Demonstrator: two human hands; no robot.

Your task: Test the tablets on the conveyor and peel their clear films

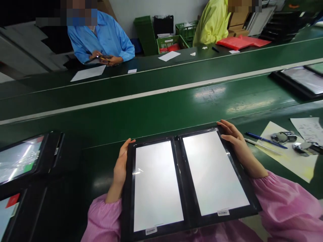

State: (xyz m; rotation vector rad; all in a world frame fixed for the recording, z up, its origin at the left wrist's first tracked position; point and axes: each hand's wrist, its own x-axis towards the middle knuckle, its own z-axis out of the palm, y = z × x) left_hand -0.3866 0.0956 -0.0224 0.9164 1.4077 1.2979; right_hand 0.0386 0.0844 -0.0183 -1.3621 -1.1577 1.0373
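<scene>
A black tray (178, 178) with two white rectangular panels, left panel (156, 188) and right panel (214, 171), lies in front of me on the green bench. My left hand (120, 168) grips the tray's left edge, thumb over the top corner. At the tray's far right corner rests my right hand (233, 136), fingers curled round the rim. Both sleeves are pink. Each panel carries a small barcode label at its near end.
Black trays with panels stack at the left (22, 161), more at the far right (302, 80). Pens (264, 139), paper and small metal tools (285, 137) lie to the right. Beyond the green conveyor (161, 101), a person in blue and a person in yellow work.
</scene>
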